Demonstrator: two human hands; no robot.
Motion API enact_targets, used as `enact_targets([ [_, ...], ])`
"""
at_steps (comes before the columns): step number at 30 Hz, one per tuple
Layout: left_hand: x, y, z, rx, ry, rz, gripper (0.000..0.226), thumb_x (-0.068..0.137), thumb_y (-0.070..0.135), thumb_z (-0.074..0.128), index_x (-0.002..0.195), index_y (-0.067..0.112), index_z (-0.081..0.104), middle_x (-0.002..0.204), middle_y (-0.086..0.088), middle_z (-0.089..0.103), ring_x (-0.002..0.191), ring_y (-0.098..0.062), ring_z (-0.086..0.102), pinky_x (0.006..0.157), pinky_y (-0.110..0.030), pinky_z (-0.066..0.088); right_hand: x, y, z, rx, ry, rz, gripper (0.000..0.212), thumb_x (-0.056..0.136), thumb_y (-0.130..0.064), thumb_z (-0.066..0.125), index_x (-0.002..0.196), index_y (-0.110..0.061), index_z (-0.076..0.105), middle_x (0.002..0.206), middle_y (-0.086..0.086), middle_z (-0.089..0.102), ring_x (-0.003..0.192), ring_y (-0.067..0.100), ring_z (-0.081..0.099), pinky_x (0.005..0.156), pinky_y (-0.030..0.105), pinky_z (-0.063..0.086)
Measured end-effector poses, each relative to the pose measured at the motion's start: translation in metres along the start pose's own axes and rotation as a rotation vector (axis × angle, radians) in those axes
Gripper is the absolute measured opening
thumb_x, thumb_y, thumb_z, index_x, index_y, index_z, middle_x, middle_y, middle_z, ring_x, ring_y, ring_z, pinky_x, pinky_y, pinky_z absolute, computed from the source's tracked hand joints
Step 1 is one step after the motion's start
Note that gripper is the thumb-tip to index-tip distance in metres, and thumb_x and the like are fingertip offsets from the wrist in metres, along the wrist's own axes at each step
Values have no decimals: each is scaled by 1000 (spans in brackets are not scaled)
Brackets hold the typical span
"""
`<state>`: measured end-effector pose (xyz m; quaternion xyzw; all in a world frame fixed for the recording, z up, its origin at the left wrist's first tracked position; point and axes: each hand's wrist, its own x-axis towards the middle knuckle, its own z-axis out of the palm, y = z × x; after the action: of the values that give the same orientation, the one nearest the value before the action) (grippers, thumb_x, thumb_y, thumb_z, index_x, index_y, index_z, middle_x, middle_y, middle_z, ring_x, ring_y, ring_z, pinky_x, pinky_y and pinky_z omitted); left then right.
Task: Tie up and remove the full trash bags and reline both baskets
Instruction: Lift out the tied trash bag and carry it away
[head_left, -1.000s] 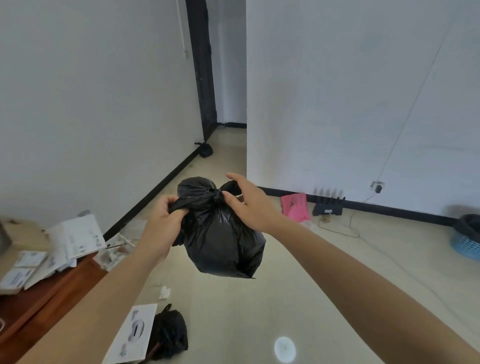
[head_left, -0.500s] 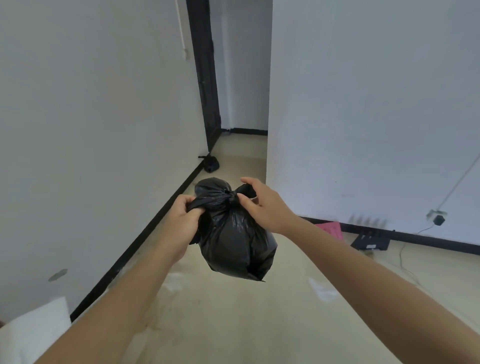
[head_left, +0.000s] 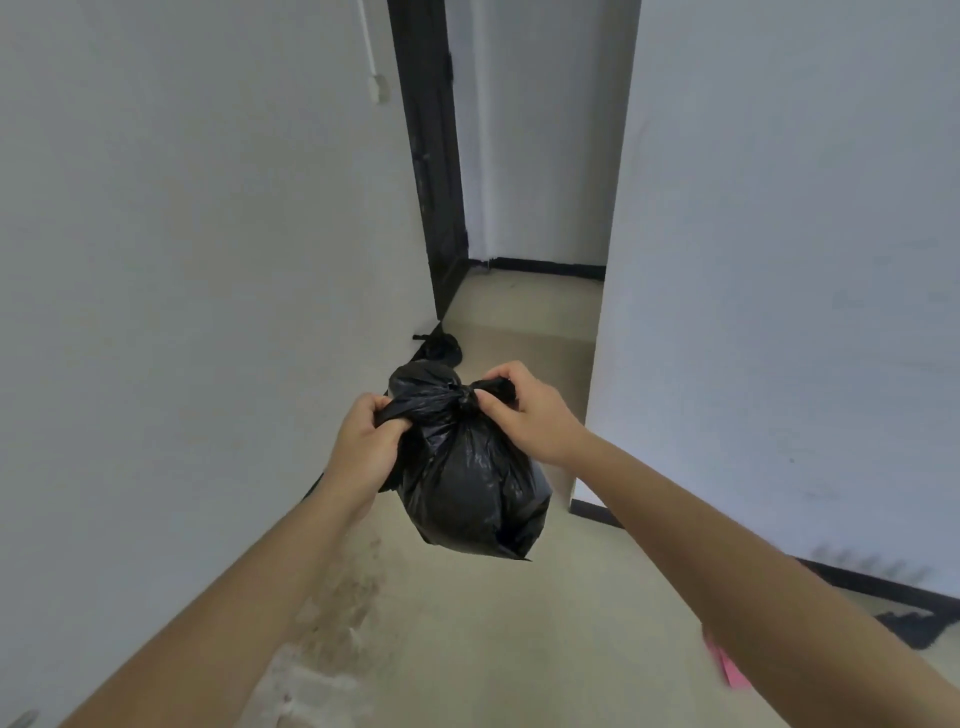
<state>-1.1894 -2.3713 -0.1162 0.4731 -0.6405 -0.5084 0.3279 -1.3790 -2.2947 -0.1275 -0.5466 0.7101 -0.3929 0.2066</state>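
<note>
A full black trash bag (head_left: 467, 483) hangs in the air in front of me, knotted at its top. My left hand (head_left: 366, 447) grips the left tail of the knot. My right hand (head_left: 530, 415) pinches the right tail close to the knot. A second black bag (head_left: 439, 347) lies on the floor by the left wall, near the dark door frame. No basket is in view.
White walls stand close on both sides, with a narrow passage ahead past a black door frame (head_left: 431, 171). A wall corner (head_left: 597, 364) juts out on the right. A pink object (head_left: 730, 670) and a black item (head_left: 914, 623) lie at the lower right. The floor is stained at the lower left.
The view has swung left and forward toward the passage; the desk, papers and blue basket have left the frame. Both hands keep hold of the bag's knot tails.
</note>
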Motion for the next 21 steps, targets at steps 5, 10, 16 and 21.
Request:
enact_targets([
  [5, 150, 0, -4, -58, 96, -45, 10, 91, 13, 56, 100, 13, 58, 102, -13, 66, 92, -29, 63, 81, -47, 53, 153, 18, 13, -16, -83, -32, 43, 99, -45, 51, 134, -20, 47, 120, 1, 63, 99, 18, 61, 90, 36, 51],
  [10, 318, -19, 4, -104, 115, -58, 7, 91, 13, 56, 98, 15, 57, 98, -16, 65, 84, -30, 61, 63, -40, 50, 319, 59, 41, -40, -102, -21, 51, 100, -46, 50, 143, -19, 44, 130, 1, 60, 104, 15, 57, 87, 25, 41],
  [16, 519, -2, 1, -91, 58, -71, 6, 92, 10, 55, 98, 11, 56, 87, -15, 60, 68, -23, 53, 48, -30, 36, 512, 81, 46, -8, -125, 41, 49, 99, -47, 52, 141, -22, 47, 124, -4, 60, 99, 11, 56, 81, 22, 40],
  [21, 664, 20, 27, -63, -13, -78, 7, 91, 6, 56, 97, 7, 57, 89, -11, 62, 77, -24, 57, 56, -32, 41, 640, 124, 38, 94, -74, 119, 37, 98, -38, 58, 129, -19, 55, 110, -7, 62, 96, 9, 59, 76, 10, 44],
])
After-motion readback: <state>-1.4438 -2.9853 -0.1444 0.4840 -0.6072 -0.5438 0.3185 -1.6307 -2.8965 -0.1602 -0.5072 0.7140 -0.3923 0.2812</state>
